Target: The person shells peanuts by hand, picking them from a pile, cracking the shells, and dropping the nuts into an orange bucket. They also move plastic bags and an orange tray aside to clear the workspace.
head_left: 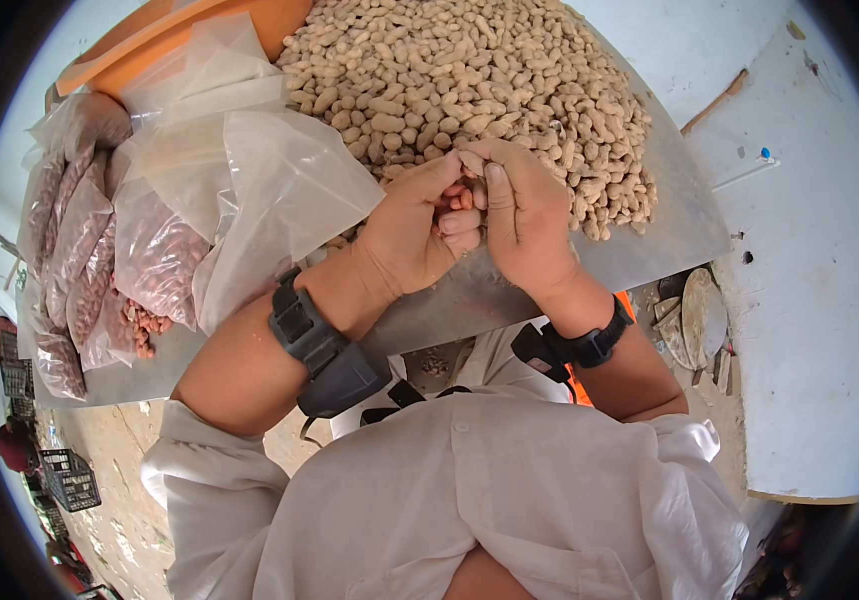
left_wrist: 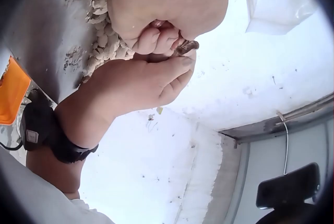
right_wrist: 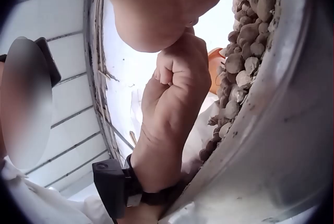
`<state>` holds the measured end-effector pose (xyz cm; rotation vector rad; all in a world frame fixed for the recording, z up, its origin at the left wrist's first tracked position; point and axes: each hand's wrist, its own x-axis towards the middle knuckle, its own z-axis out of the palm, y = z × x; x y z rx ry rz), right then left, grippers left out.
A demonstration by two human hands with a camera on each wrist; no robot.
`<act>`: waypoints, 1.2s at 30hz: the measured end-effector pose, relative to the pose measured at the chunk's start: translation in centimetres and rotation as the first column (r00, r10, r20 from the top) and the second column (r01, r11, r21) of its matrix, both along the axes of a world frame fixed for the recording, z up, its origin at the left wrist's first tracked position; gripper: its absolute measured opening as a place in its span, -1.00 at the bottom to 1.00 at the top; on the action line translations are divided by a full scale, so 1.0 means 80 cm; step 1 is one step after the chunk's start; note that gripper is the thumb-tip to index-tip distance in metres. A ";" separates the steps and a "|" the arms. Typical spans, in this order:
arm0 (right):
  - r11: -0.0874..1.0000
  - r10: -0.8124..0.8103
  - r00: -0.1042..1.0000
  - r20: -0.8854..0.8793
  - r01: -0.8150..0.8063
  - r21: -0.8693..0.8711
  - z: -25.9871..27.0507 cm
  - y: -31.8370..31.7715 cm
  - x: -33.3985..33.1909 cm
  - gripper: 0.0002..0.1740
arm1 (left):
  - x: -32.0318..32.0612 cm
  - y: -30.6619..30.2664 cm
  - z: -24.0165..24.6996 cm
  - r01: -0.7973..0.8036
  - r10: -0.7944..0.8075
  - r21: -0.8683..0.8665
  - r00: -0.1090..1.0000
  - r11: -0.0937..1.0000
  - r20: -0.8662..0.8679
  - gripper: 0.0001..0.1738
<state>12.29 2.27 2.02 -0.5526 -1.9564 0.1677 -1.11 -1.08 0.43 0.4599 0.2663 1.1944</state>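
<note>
My left hand (head_left: 404, 230) and right hand (head_left: 529, 215) meet at the near edge of a heap of unshelled peanuts (head_left: 429, 70). Between the fingertips of both is a peanut shell (head_left: 470, 162), which shows brown and rough in the left wrist view (left_wrist: 187, 48). Reddish kernels (head_left: 464, 197) lie within the curled fingers of my left hand. The right wrist view has the left hand (right_wrist: 180, 85) below the right hand (right_wrist: 162, 10), with the shell hidden there.
Clear plastic bags of reddish kernels (head_left: 159, 240) lie on the metal table (head_left: 639, 255) at left, with loose kernels (head_left: 146, 330) beside them. Behind them is an orange basin (head_left: 139, 45). Black crates (head_left: 69, 480) stand on the floor at lower left.
</note>
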 end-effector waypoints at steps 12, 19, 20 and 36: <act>0.999 -0.012 0.998 0.057 0.009 0.050 0.002 0.007 0.002 -0.80 | -0.003 0.005 -0.004 -0.062 0.063 -0.011 0.997 0.998 0.047 -0.77; 0.989 -0.047 0.992 0.118 0.029 0.145 0.000 0.009 0.006 -0.75 | 0.003 0.001 0.004 -0.169 0.169 -0.009 0.984 0.986 -0.051 -0.81; 0.988 -0.048 0.993 0.111 0.031 0.149 0.000 0.008 0.005 -0.75 | 0.003 0.001 0.004 -0.181 0.181 0.005 0.981 0.983 -0.062 -0.82; 0.999 -0.007 0.996 0.086 0.003 0.049 0.002 0.005 0.004 -0.79 | -0.003 0.004 0.005 -0.121 0.124 0.051 0.990 0.991 -0.062 -0.92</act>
